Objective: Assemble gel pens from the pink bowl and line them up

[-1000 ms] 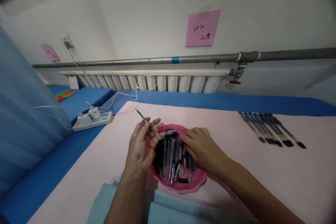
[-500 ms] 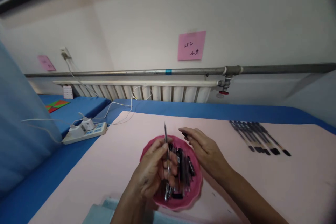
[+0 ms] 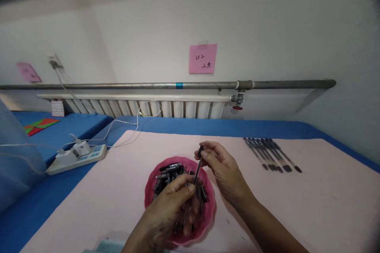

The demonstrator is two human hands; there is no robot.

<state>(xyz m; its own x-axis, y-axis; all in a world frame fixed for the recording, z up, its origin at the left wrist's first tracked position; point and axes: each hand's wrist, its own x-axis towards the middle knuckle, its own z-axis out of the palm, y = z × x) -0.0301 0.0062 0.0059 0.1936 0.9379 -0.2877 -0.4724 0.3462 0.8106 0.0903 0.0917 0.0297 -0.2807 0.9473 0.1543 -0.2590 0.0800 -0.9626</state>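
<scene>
My left hand [image 3: 175, 205] is closed on the clear barrel of a pen [image 3: 197, 172], which slants up to the right over a pink bowl [image 3: 150, 182]. In the fingertips of my right hand [image 3: 224, 170], a black pen cap [image 3: 200, 150] covers the upper end of that pen. Below my hands the bowl holds many loose black pen parts [image 3: 169, 169], partly hidden by my left hand. To the right, several pens with black ends [image 3: 271, 154] lie side by side in a slanted row.
Pale pink paper [image 3: 237, 221] covers most of the blue table [image 3: 208, 124]. At the left stands a white power strip [image 3: 80, 160] with plugs and cables. Light blue cloth [image 3: 108, 246] lies at the near edge. A radiator [image 3: 178, 108] and pipe run along the wall.
My right hand has brought the cap onto the pen's upper end; before, the two were apart. The pen now leans further right. The whole view has shifted somewhat.
</scene>
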